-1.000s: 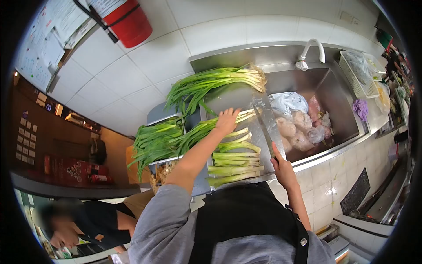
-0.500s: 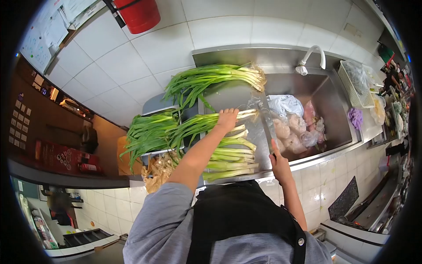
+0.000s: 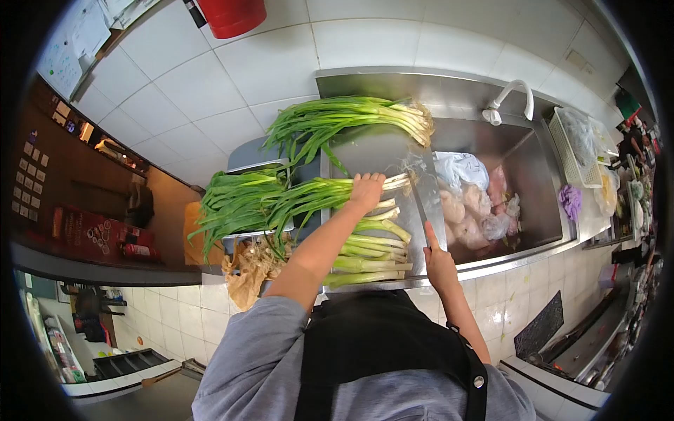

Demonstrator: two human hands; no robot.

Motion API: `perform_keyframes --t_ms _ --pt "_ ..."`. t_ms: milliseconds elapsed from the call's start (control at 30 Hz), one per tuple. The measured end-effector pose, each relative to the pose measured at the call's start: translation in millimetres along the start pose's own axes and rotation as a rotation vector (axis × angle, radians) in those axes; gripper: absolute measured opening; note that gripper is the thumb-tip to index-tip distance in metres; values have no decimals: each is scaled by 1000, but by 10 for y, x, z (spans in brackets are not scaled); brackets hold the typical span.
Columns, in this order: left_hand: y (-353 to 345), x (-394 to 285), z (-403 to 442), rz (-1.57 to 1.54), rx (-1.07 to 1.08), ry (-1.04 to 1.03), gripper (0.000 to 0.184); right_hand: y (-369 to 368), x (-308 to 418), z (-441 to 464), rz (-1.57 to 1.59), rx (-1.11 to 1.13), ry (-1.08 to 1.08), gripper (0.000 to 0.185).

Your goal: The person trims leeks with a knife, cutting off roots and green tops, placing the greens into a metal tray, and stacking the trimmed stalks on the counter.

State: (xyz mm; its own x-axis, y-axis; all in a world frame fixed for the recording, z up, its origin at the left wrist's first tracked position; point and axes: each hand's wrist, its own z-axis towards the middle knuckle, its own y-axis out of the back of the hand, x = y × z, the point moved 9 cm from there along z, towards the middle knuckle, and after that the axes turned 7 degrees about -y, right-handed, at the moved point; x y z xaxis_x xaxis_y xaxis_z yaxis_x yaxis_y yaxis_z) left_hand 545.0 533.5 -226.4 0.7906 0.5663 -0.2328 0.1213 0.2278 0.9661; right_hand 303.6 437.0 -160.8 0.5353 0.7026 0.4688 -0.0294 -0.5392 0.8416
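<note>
Two hands [image 3: 366, 191], one knife [image 3: 419, 205], one faucet [image 3: 494, 115], one sink [image 3: 539, 182].

The left hand [image 3: 367, 193] covers a stretch of the green onions [image 3: 316, 196], and the right hand [image 3: 440, 266] wraps round the knife [image 3: 420, 203], hiding most of its handle. The top edge cuts off the red cylinder [image 3: 235, 15], the bottom edge the black apron [image 3: 382, 344]. Writing on the papers [image 3: 88, 31] is too small to read; clutter [image 3: 637, 175] at far right blurs together.

Left hand [image 3: 367, 192] gripped a bunch of green onions [image 3: 317, 194]. Right hand [image 3: 440, 265] held a knife [image 3: 419, 202], blade near the white ends [image 3: 395, 182]. Shorter stalks [image 3: 375, 248] lay beside; bagged goods [image 3: 472, 226] sat in the sink [image 3: 539, 167].
</note>
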Motion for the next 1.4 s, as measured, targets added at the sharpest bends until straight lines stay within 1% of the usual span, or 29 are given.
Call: perform_keyframes --t_ms 33,167,400,467,533,567,633,667,733,767,833,867,933,967,1033,1067,1133,1167,1233,1267,1300,1367,1400 --pt "27 -10 -4 -1 -35 -11 19 -7 4 43 -8 13 1 68" --pt "-39 6 -10 -30 23 -3 24 -88 -19 206 -11 13 38 68" --pt "-24 -34 -51 5 -49 -25 21 -381 -102 625 43 7 60 71" --pt "21 -15 -36 14 -62 -35 21 -416 -119 587 34 -3 50 72" --pt "-19 102 -3 -14 20 20 24 -431 -122 506 26 -8 44 73" --pt "-7 147 10 -12 18 23 24 -428 -139 422 2 5 36 73" --pt "28 316 48 -5 -3 118 25 -420 -159 305 -26 19 33 73" --pt "14 326 59 -7 -6 123 25 -406 -165 266 -27 19 26 72" --pt "-15 371 129 19 16 168 32 -355 -148 224 -27 13 27 72" --pt "10 375 161 22 10 172 32 -284 -101 191 17 2 37 71" --pt "-100 320 170 -23 135 118 53 -191 -12 104 65 -3 45 71" --pt "-38 331 152 -22 136 119 53 -107 80 66 111 -33 64 70" --pt "161 271 80 -178 199 40 99 24 233 -8 156 -65 81 69" --pt "339 312 64 -176 197 35 99 35 324 -25 143 -30 86 69" --pt "570 508 -58 -255 280 55 133 14 372 -23 137 1 89 69" --pt "647 675 -165 -249 281 50 133 -47 367 -3 125 26 86 69" --pt "646 978 -425 -321 415 63 138 -166 345 33 114 52 87 68" --pt "668 1030 -500 -320 411 67 138 -220 322 51 95 63 83 68" --pt "497 1125 -816 -188 614 154 131 -275 294 71 72 78 87 67" --pt "473 1092 -896 -175 581 153 125 -294 291 81 65 92 66 67" --pt "439 1075 -942 -175 579 160 125 -312 285 85 57 107 43 67" --pt "461 1055 -955 -173 478 209 118 -278 336 100 56 116 47 67" --pt "514 1007 -961 -143 408 218 107 -266 352 104 54 123 47 68"
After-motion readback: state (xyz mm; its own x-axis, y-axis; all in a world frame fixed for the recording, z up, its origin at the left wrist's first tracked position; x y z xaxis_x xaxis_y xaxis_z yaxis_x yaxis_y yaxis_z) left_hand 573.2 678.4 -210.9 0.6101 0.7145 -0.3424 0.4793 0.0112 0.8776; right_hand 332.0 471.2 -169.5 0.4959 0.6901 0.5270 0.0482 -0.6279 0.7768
